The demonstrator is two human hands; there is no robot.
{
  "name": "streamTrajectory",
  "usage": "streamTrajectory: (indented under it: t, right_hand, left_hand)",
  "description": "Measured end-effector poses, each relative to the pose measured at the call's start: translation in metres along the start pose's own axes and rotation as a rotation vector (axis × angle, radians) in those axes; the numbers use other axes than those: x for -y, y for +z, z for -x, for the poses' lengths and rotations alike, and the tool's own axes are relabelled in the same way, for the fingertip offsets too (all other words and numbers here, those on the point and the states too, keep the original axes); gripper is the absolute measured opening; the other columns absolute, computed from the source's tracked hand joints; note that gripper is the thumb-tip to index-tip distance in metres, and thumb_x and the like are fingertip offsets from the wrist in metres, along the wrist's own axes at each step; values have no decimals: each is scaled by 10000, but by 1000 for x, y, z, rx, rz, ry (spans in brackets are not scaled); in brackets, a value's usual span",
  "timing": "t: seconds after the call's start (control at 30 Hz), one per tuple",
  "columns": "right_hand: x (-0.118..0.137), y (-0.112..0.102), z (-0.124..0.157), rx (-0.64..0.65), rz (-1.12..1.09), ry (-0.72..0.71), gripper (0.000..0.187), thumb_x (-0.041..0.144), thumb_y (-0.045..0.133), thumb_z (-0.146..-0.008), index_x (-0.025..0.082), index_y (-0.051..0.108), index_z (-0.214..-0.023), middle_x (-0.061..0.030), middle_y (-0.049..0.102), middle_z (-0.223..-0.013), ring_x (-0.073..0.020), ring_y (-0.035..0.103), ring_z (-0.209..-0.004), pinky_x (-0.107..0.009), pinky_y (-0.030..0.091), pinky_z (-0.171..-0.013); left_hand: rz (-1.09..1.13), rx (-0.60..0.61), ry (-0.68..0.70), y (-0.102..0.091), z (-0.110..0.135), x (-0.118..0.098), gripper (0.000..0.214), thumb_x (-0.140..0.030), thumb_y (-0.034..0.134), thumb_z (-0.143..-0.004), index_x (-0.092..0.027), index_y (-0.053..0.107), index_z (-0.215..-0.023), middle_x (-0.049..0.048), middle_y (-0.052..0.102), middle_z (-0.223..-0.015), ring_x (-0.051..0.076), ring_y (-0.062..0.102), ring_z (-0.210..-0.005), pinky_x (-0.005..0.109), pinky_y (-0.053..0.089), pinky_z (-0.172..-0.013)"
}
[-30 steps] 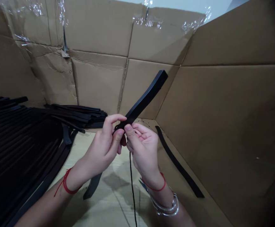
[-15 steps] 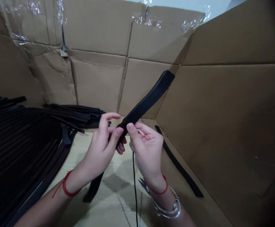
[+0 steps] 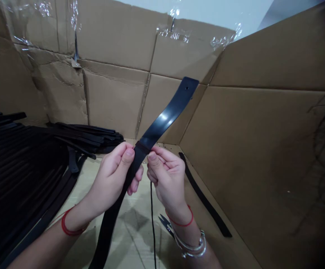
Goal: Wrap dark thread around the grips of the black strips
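Observation:
My left hand (image 3: pixel 114 175) is closed round a long black strap (image 3: pixel 165 116), thumb on its flat face. The strap rises up and to the right, with a small hole near its far end, and its lower part runs down past my left wrist. My right hand (image 3: pixel 166 175) pinches at the strap's edge beside my left thumb. A thin black thread (image 3: pixel 152 220) hangs straight down from under my right hand. A red cord is tied on each wrist, and silver bangles sit on the right one.
A large pile of black straps (image 3: pixel 25 157) fills the left side. One loose strap (image 3: pixel 204 198) lies along the foot of the right cardboard wall (image 3: pixel 263 149). Small snips (image 3: pixel 165 223) lie on the cardboard floor behind my right wrist.
The strap has turned so that its flat, shiny face shows. My left fingers have closed round it, and its lower end reaches further down the frame.

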State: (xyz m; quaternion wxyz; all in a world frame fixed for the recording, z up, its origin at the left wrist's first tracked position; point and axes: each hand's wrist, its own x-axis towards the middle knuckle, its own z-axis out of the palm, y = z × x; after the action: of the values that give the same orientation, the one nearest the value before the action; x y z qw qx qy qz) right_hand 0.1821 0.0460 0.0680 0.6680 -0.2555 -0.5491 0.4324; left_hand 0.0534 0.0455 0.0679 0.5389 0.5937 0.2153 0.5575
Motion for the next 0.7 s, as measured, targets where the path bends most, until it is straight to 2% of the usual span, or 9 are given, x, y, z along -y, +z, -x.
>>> streamTrajectory:
  t: [0.07,0.13,0.23,0.33,0.43,0.53,0.7]
  right_hand:
    - [3,-1,1,76,-52,67,246,360,730,-806,188,727,-981,106,355,-458,-30,164,-363,-190,134,-345]
    - [6,-2,2,121,-56,122,266,364,743,-790,186,737,-987,90,410,-478,-23,161,-361,-189,136,-340]
    - [9,-4,2,6,10,103,261,343,785,-740,177,740,-936,41,526,-546,-38,247,-370,-195,188,-325]
    - [7,-4,0,-152,71,60,245,316,806,-708,171,728,-889,18,569,-588,-66,348,-401,-202,245,-320]
    - [4,-4,-2,-189,97,47,205,283,807,-703,163,719,-844,42,519,-539,-64,350,-402,-197,244,-322]
    - [5,-4,-3,-204,102,28,163,264,798,-714,160,701,-795,59,493,-517,-42,292,-379,-190,209,-319]
    - [7,-4,-2,-177,54,10,146,260,785,-727,164,685,-773,87,448,-473,-24,226,-359,-182,173,-331]
  left_hand:
    - [159,120,-90,0,0,0,289,-466,420,-972,-193,490,-908,-64,545,-534,46,440,-323,114,320,-307]
    - [266,235,-185,-1,-2,2,323,-486,395,-971,-183,508,-952,-66,521,-486,48,379,-271,118,254,-269]
    - [226,335,-285,-2,-5,8,451,-576,333,-953,-169,524,-947,-29,550,-528,73,432,-322,153,304,-304]
    - [-43,221,-185,-2,-5,13,443,-609,397,-919,-183,514,-956,-8,576,-667,87,495,-497,180,388,-452]
    - [-184,114,-120,1,-5,15,330,-516,520,-906,-187,500,-903,-52,445,-641,73,370,-532,173,308,-472]
    - [-35,170,-180,3,-5,13,316,-498,508,-917,-185,485,-882,-73,331,-624,64,293,-515,165,247,-439]
    - [139,246,-272,-1,-6,7,342,-501,491,-927,-178,467,-816,-68,369,-597,37,297,-459,143,229,-406]
